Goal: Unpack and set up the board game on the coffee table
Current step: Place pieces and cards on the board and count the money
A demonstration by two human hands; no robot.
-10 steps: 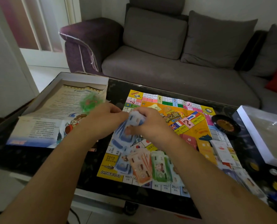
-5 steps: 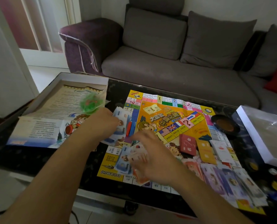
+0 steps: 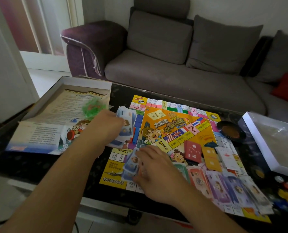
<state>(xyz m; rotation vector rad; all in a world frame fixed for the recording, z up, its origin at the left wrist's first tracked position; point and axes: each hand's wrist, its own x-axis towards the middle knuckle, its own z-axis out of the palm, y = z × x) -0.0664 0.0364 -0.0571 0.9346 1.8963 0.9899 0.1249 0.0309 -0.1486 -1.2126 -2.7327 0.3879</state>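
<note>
I see my left hand point(image 3: 106, 126) curled round a fanned wad of blue play notes point(image 3: 125, 126), which stick out past its fingers toward the sofa point(image 3: 173, 76) side, over the left edge of the game board point(image 3: 170, 132). My right hand point(image 3: 155, 170) lies flat-ish on the near left part of the board, fingers bent lightly down onto a small spread of blue notes point(image 3: 131, 165) — pressing or gathering them, I cannot tell which, though nothing is clearly pinched. Just right of those fingers lie loose notes, orange-red point(image 3: 198, 180) and then purple point(image 3: 227, 189), fanned toward the board's near right corner. Beyond the right fingertips, near the board's middle, sit three card decks side by side: dark red point(image 3: 192, 151), orange point(image 3: 211, 158) and white point(image 3: 225, 155). Left of my left hand an open box half point(image 3: 82, 81) holds an unfolded rules sheet point(image 3: 55, 125) and a bag of green pieces point(image 3: 93, 107), the bag just beyond my knuckles. Far right of both hands are a dark round dish point(image 3: 230, 131), the other box half point(image 3: 264, 143), and coloured tokens point(image 3: 287, 194) — too blurred to make out — all on the dark coffee table point(image 3: 22, 162).
</note>
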